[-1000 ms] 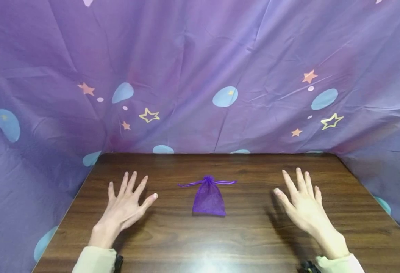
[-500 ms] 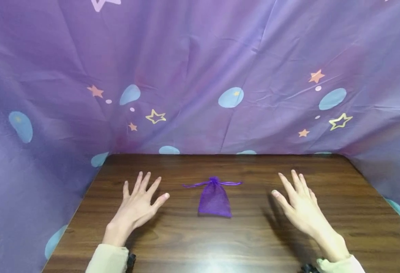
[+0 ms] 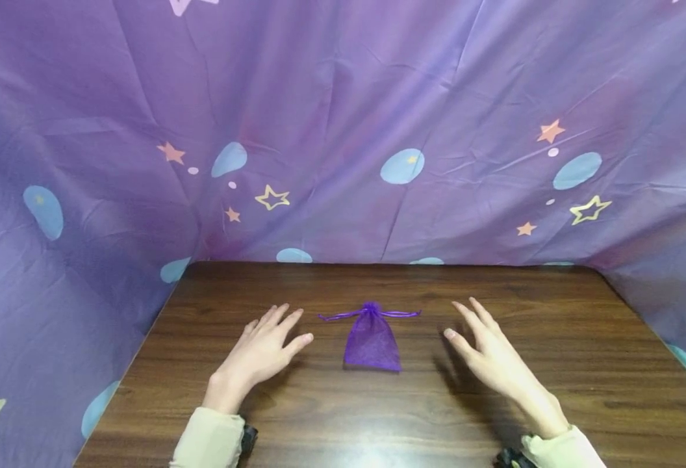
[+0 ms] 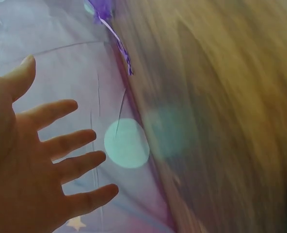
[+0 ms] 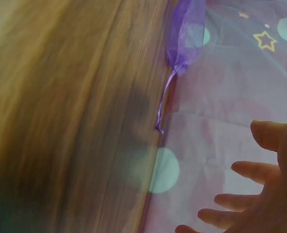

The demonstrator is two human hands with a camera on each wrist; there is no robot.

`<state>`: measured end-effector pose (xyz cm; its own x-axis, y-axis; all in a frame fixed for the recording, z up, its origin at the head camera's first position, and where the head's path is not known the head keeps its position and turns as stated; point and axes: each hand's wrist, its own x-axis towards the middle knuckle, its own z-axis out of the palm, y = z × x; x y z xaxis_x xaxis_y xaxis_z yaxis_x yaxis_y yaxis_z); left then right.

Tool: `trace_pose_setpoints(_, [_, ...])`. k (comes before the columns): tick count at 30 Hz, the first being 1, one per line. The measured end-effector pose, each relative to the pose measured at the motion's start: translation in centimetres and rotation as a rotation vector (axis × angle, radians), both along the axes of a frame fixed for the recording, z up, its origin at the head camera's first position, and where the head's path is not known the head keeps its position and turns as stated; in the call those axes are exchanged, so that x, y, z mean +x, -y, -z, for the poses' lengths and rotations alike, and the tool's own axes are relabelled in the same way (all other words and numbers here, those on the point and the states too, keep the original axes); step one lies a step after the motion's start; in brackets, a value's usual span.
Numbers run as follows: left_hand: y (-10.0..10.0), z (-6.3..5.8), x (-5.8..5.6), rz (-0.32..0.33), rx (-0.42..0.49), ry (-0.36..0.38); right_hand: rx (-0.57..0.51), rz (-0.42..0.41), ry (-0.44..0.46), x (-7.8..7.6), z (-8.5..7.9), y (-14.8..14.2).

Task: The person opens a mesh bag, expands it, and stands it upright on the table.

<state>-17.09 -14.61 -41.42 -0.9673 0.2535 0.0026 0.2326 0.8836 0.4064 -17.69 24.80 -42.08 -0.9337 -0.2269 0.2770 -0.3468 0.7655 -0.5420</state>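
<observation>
A small sheer purple drawstring pouch (image 3: 372, 344) lies flat on the wooden table, its gathered neck toward the far side and its ribbons stretched out left and right. My left hand (image 3: 261, 351) is to the left of it, fingers spread and apart from the pouch. On the other side, my right hand (image 3: 489, 357) is held over the table with its fingers extended, also holding nothing. Both wrist views show bare palms, with the pouch (image 5: 184, 39) and a ribbon (image 4: 118, 41) beyond the fingertips.
The dark wood-grain table (image 3: 296, 429) reaches back to a purple cloth (image 3: 331, 130) printed with stars and blue ovals. This cloth hangs behind the table and along both sides. Light glares off the table's near middle.
Both hands have moved inward toward the pouch, the left to the right and the right to the left. The pouch stays in its place on the table; the head view has shifted slightly.
</observation>
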Motion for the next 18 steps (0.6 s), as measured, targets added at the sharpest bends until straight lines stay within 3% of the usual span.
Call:
trace_pose_setpoints(10, [-2.0,-0.2,-0.7,0.043,0.032,-0.057,-0.086,-0.055,-0.020,-0.9,0.7,1.9])
trace_pose_setpoints(18, [-3.8,0.1,-1.5,0.072,0.010,-0.054,-0.090,-0.036,-0.040,-2.1,1.7,2.9])
